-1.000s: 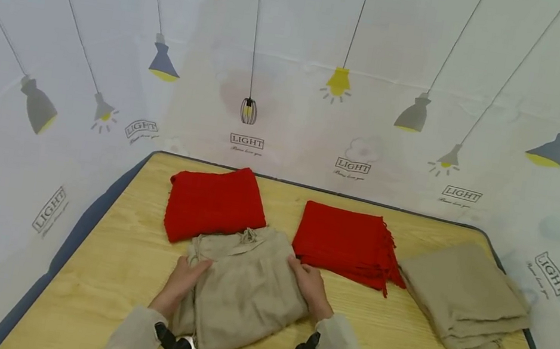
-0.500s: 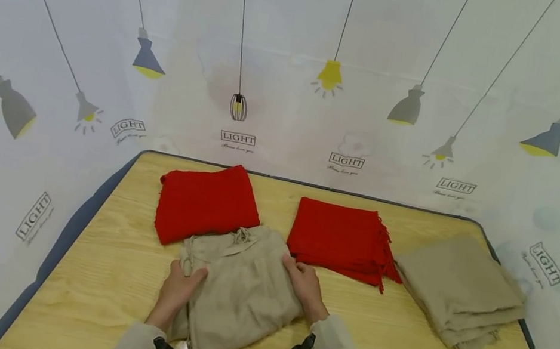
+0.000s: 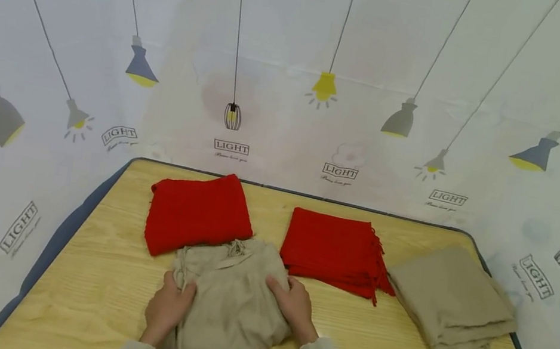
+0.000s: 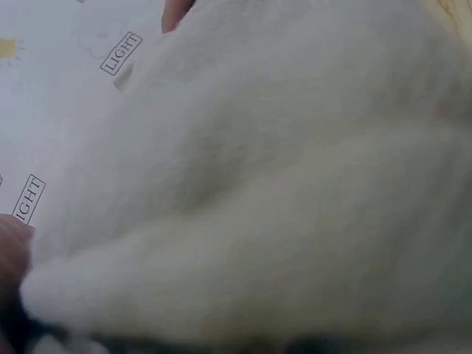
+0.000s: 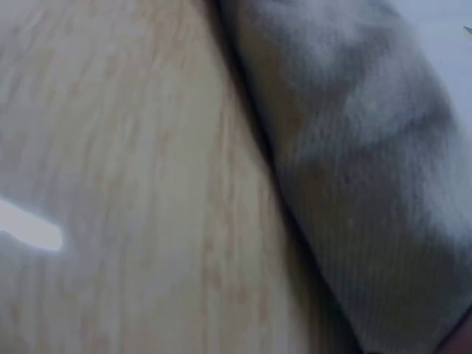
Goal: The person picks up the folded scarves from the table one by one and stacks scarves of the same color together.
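The beige cloth's layers could skew if the left hand and right hand pull unevenly; its far edge, touching the red cloth at eleven o'clock, might drag that along. Both hands' fingers appear to grip its sides. It lies near seven o'clock on the worktop, tassels toward twelve, long axis roughly eleven-to-five.

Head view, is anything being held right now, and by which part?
The nearer beige cloth, by opposite sides: the left hand grips its left edge, the right hand its right edge.
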Demonstrator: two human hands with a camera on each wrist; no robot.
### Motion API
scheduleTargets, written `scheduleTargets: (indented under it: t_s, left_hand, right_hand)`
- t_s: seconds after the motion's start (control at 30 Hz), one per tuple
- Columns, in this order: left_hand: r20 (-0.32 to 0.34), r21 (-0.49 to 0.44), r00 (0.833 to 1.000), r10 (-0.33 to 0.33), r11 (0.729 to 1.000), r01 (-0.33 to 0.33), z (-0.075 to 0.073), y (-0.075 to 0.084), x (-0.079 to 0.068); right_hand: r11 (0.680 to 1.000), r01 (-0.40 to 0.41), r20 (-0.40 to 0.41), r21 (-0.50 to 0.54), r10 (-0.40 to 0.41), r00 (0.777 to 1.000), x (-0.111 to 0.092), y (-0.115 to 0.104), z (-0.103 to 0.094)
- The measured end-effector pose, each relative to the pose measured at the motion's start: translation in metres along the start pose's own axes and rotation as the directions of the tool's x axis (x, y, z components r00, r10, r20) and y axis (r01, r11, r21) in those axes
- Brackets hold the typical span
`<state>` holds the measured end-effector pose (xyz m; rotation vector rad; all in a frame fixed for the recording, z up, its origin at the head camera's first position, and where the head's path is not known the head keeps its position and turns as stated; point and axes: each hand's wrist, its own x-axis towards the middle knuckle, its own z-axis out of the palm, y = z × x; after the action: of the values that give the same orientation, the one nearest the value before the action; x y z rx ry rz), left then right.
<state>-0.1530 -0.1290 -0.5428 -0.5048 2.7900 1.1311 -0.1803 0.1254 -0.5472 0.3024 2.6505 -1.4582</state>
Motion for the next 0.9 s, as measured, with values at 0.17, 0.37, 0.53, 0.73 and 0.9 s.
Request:
scheduleTargets:
  t_s: [0.17, 0.37, 0.53, 0.73, 0.9]
  left_hand:
    - [-0.034, 0.004, 0.999, 0.012, 1.000, -0.012, 0.004, -0.001, -0.001]
    - [-0.051, -0.242, 0.994, 0.100, 0.964, -0.109, 0.002, 0.001, -0.001]
    - [-0.052, -0.329, 0.987, 0.152, 0.931, -0.161, -0.004, 0.007, -0.002]
    - [-0.044, -0.365, 0.987, 0.155, 0.917, -0.160, -0.012, 0.012, 0.005]
    - [-0.004, -0.352, 0.990, 0.143, 0.926, -0.136, -0.020, 0.010, 0.008]
  right_hand:
    - [1.000, 0.007, -0.029, 0.001, -0.007, 1.000, -0.005, 0.001, 0.000]
    - [0.990, -0.005, 0.023, 0.144, 0.001, 1.000, -0.014, 0.002, -0.002]
    - [0.961, -0.068, 0.078, 0.267, 0.049, 0.996, -0.028, -0.003, -0.004]
    - [0.934, -0.095, 0.083, 0.343, 0.071, 0.994, -0.041, -0.010, -0.011]
    - [0.914, -0.176, 0.170, 0.365, 0.121, 0.978, -0.052, -0.009, -0.013]
